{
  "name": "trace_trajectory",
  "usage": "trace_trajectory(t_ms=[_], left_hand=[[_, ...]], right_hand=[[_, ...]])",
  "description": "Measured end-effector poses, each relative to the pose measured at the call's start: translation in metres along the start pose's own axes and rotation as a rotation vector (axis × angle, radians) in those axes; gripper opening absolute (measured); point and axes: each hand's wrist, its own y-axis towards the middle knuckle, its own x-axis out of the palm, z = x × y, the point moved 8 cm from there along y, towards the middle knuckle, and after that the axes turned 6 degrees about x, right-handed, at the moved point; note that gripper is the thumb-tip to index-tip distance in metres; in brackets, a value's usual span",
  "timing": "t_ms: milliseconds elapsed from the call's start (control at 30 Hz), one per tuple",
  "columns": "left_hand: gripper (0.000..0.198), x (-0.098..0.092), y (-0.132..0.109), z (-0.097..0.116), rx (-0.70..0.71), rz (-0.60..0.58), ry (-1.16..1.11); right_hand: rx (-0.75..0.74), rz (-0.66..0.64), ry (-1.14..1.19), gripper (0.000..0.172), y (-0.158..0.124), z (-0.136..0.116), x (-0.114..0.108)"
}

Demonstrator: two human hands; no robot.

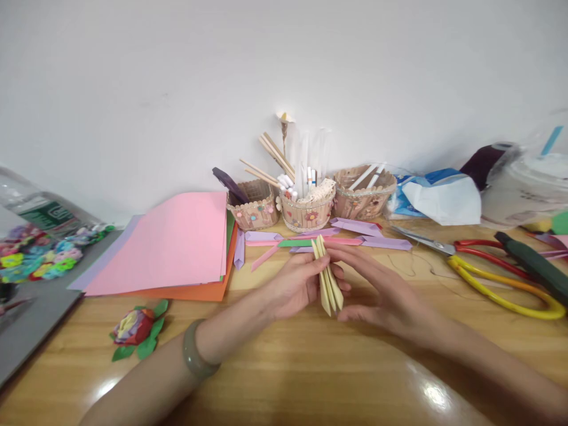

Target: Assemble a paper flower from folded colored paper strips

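Note:
Above the middle of the table, my left hand (pixel 302 287) pinches a bundle of folded pale yellow paper (pixel 327 284), its thumb on the front and its fingers behind. The folded pieces stand upright and fan apart at the lower end. My right hand (pixel 381 290) curves around the right side of the bundle, fingers at its upper end and thumb near its lower tip. Whether that hand presses on the paper is hard to tell. Just behind the hands lie folded purple, pink and green paper strips (pixel 386 242).
Coloured paper sheets (pixel 177 242) and a paper flower (pixel 133 328) lie to the left. Decorated baskets (pixel 308 216) holding sticks and pens stand by the wall. Scissors (pixel 501 278) with red and yellow handles, a tissue pack (pixel 439 195) and a plastic cup (pixel 523 183) are on the right.

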Motion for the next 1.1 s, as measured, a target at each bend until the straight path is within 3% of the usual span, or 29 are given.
trace_trajectory(t_ms=[100,400,633,900,1100], left_hand=[[0.015,0.0,0.0,0.0,0.0,-0.002,0.006],[0.014,0.011,-0.005,-0.009,-0.08,-0.147,0.055],[0.014,0.009,-0.006,-0.01,-0.073,-0.107,0.034],[0.019,0.009,-0.006,-0.012,-0.099,-0.119,0.101],[0.018,0.011,-0.007,-0.011,-0.091,-0.093,0.102]], right_hand=[[-0.038,-0.055,-0.013,0.094,-0.003,-0.003,0.004],[-0.003,0.005,-0.027,0.083,-0.002,0.0,-0.004],[0.02,-0.077,-0.007,0.098,-0.004,-0.003,-0.001],[0.027,-0.019,-0.021,0.093,-0.005,0.004,0.0],[0.087,-0.102,0.155,0.101,-0.004,0.005,0.003]])
